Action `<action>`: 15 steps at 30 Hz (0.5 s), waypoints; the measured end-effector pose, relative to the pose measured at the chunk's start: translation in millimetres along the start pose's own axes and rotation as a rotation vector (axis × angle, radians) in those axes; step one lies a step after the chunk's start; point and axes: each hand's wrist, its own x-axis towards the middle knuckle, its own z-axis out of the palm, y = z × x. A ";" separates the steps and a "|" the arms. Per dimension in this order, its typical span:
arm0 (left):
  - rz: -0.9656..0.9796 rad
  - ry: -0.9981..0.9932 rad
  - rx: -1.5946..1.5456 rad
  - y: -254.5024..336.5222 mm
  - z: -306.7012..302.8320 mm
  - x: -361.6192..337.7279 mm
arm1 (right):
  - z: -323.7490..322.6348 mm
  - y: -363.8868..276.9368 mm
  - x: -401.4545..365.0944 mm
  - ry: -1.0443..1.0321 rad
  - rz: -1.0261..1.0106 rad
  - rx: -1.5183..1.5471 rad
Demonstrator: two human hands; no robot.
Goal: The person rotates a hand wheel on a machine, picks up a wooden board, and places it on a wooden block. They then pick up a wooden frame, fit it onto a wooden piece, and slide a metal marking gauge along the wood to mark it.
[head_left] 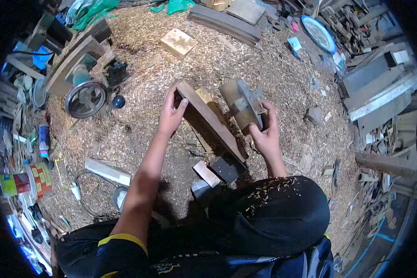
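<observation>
My left hand (pixel 172 113) is closed around the far end of a long brown wooden plank (pixel 213 121), thumb on the near side. The plank slants from upper left to lower right, its lower end by a dark block (pixel 227 168). To its right, my right hand (pixel 266 135) grips a wooden hand plane (pixel 235 99) with metal parts on its side. The plane is tilted and apart from the plank. Behind the plank a lighter wood strip (pixel 207 98) partly shows. A small pale wood block (pixel 206 173) sits near my knee.
Wood shavings cover the ground. A pale wood slab (pixel 178 42) and a long dark beam (pixel 224 24) lie farther off. At left stands a machine with a handwheel (pixel 85 99). A white bar (pixel 107 171) and a cable (pixel 81 199) lie at lower left; boards (pixel 380 102) are stacked at right.
</observation>
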 end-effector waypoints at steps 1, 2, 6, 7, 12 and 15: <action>-0.005 0.011 0.001 4.1 -2.6 -2.8 | 5.6 -1.3 0.9 0.031 -0.202 -0.080; -0.022 0.007 0.049 8.5 -4.9 -6.2 | 5.3 -6.1 -7.5 -0.014 -0.099 0.011; -0.018 0.020 0.087 23.5 2.2 -20.1 | 13.9 -8.3 -10.1 -0.078 -0.215 -0.139; -0.030 0.014 0.088 26.6 4.7 -26.5 | 13.9 -7.1 -9.4 -0.093 -0.217 -0.140; -0.130 -0.015 0.019 40.7 15.3 -48.1 | 21.0 -9.0 -4.5 -0.136 -0.253 -0.194; -0.150 0.020 0.031 36.3 19.7 -53.4 | 25.9 -9.0 -0.8 -0.158 -0.220 -0.191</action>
